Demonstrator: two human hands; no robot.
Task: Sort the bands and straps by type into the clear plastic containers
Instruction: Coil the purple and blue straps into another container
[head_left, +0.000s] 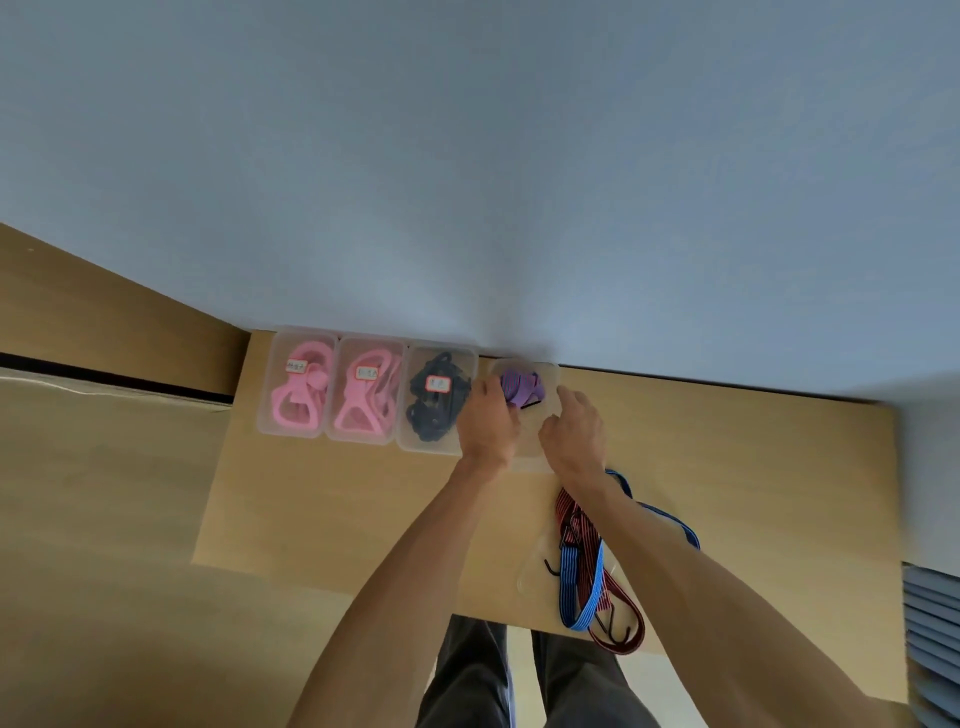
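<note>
Both hands work at the fourth container (551, 375), at 12 o'clock on the worktop (322, 499): left hand (488, 418) grips the purple strap (521, 387) inside; right hand (574, 434), curled, steadies the rim. Best tuck loose ends below the walls.

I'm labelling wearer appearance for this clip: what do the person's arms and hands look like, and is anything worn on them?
Both forearms are bare up to the frame edge: no sleeves show. The left hand and right hand wear no gloves; no watch or wristband shows.
</note>
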